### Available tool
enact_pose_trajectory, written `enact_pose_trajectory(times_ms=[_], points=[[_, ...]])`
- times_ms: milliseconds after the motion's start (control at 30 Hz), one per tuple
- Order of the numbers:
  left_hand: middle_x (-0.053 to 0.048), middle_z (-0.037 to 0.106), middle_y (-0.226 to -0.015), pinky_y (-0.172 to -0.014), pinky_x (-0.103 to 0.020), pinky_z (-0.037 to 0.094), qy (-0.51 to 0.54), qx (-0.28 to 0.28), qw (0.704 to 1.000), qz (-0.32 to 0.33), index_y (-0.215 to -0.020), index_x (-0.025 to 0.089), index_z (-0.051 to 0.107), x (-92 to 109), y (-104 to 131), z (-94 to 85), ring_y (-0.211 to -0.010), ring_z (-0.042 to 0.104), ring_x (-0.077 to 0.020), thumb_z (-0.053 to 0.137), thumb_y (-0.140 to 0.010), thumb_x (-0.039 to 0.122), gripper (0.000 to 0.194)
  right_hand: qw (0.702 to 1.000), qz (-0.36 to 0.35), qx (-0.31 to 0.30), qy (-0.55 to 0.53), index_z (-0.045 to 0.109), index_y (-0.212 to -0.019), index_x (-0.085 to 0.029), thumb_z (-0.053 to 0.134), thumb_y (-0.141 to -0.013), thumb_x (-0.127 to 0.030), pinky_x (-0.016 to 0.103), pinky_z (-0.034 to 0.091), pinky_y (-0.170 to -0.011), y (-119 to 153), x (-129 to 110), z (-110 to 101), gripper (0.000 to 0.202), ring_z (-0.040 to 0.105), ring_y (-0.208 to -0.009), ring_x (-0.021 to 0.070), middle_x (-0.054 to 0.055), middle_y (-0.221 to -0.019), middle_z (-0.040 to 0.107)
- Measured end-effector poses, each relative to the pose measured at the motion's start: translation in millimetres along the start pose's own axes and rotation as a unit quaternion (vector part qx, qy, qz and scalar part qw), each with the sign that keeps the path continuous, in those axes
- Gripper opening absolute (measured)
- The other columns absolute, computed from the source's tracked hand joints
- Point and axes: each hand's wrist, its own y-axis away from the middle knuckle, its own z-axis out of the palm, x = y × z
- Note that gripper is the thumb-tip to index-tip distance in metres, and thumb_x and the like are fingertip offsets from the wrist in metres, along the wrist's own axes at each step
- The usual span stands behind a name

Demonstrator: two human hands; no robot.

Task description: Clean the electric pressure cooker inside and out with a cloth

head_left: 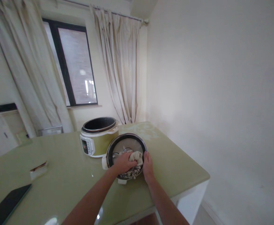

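Observation:
A round pressure cooker lid (pixel 131 144) is tilted up on the table, its metal underside with a dark rim facing me. My left hand (pixel 124 163) is closed on a crumpled pale cloth (pixel 136 157) and presses it against the lid's inner face. Part of the cloth with a dark pattern hangs toward the lower rim. My right hand (pixel 148 165) grips the lid's right edge, thumb and fingers around the rim. Just behind and to the left stands the green and white electric pressure cooker (pixel 106 140), uncovered, with a dark inner pot and a control panel at its front left.
The glossy green table (pixel 68 165) has a rounded corner at right. At left lie a dark flat tablet-like object (pixel 9 201) and a small white box or packet (pixel 38 170). A wall (pixel 216 93) borders the right side; curtains (pixel 120 62) and a window (pixel 77 65) are behind.

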Motion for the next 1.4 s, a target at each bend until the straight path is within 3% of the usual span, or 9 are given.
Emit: enact_pose_trajectory(times_ms=[233,333,433,667,833,1000,1100,1267,1400], points=[[-0.012,0.073,-0.123,-0.096,-0.046,0.051,-0.197,-0.034,0.979,0.043,-0.126,0.028,0.069,-30,21,-35.1,-0.113,0.068,-0.0347,0.068,-0.081,0.042,0.047,1.000,-0.016,-0.018,-0.017,0.069,-0.133,-0.018,0.046,-0.091,-0.079,0.041,0.042,-0.116,5,-9,10,0.078,0.059,-0.134,0.0292,0.014,-0.140,0.068],[-0.015,0.069,-0.124,-0.096,-0.047,0.049,-0.279,0.011,0.960,0.035,-0.123,0.026,0.069,-43,16,-53.3,-0.115,0.066,-0.0359,0.069,-0.081,0.033,0.043,0.999,-0.025,-0.017,-0.014,0.065,-0.141,-0.019,0.048,-0.091,-0.078,0.044,0.037,-0.121,7,-7,10,0.079,0.055,-0.140,0.0295,0.013,-0.146,0.064],[-0.017,0.068,-0.124,-0.095,-0.047,0.048,-0.286,0.085,0.953,-0.054,-0.123,0.023,0.067,-49,2,-61.4,-0.117,0.064,-0.0362,0.066,-0.087,0.033,0.038,0.999,-0.036,-0.026,-0.005,0.063,-0.144,-0.019,0.048,-0.094,-0.075,0.046,0.034,-0.124,9,-4,8,0.077,0.051,-0.144,0.0295,0.013,-0.149,0.062],[-0.013,0.071,-0.119,-0.090,-0.038,0.049,-0.064,0.162,0.972,-0.159,-0.129,0.022,0.060,10,-43,-18.0,-0.111,0.068,-0.0305,0.051,-0.097,0.048,0.041,0.999,-0.026,-0.040,0.006,0.060,-0.148,-0.021,0.045,-0.094,-0.078,0.045,0.035,-0.125,12,-6,5,0.080,0.050,-0.146,0.0287,0.011,-0.153,0.059],[-0.011,0.076,-0.114,-0.092,-0.035,0.048,0.019,0.102,0.990,-0.090,-0.116,0.021,0.068,25,-42,6.0,-0.109,0.070,-0.0289,0.059,-0.092,0.043,0.034,0.999,-0.031,-0.039,-0.010,0.063,-0.145,-0.018,0.039,-0.095,-0.080,0.043,0.039,-0.122,7,-3,2,0.083,0.057,-0.139,0.0281,0.012,-0.146,0.064],[-0.005,0.078,-0.098,-0.082,-0.029,0.051,0.124,-0.068,0.989,0.047,-0.097,0.017,0.074,-9,-10,-10.5,-0.093,0.071,-0.0224,0.058,-0.085,0.031,0.024,1.000,-0.012,-0.003,-0.015,0.064,-0.143,-0.014,0.041,-0.091,-0.083,0.044,0.037,-0.122,7,-4,4,0.089,0.053,-0.143,0.0296,0.015,-0.149,0.061],[-0.003,0.079,-0.100,-0.083,-0.029,0.053,0.097,-0.135,0.984,0.060,-0.101,0.019,0.076,-23,10,-25.9,-0.094,0.071,-0.0227,0.061,-0.081,0.032,0.028,1.000,-0.011,-0.007,-0.024,0.061,-0.147,-0.016,0.045,-0.090,-0.081,0.043,0.036,-0.123,7,-8,7,0.087,0.052,-0.143,0.0280,0.013,-0.153,0.058],[-0.012,0.075,-0.120,-0.094,-0.044,0.053,-0.155,-0.063,0.986,0.013,-0.118,0.026,0.073,-36,18,-49.9,-0.111,0.070,-0.0346,0.072,-0.073,0.039,0.047,0.999,-0.029,-0.023,-0.025,0.061,-0.147,-0.017,0.046,-0.091,-0.079,0.046,0.033,-0.125,7,-10,9,0.084,0.049,-0.146,0.0283,0.013,-0.154,0.057],[-0.015,0.070,-0.123,-0.093,-0.045,0.052,-0.213,0.035,0.975,-0.059,-0.125,0.025,0.068,-47,9,-56.9,-0.114,0.067,-0.0345,0.066,-0.083,0.037,0.043,0.999,-0.019,-0.028,0.004,0.057,-0.151,-0.017,0.043,-0.092,-0.079,0.045,0.029,-0.128,7,-5,7,0.087,0.044,-0.150,0.0278,0.012,-0.158,0.053]])
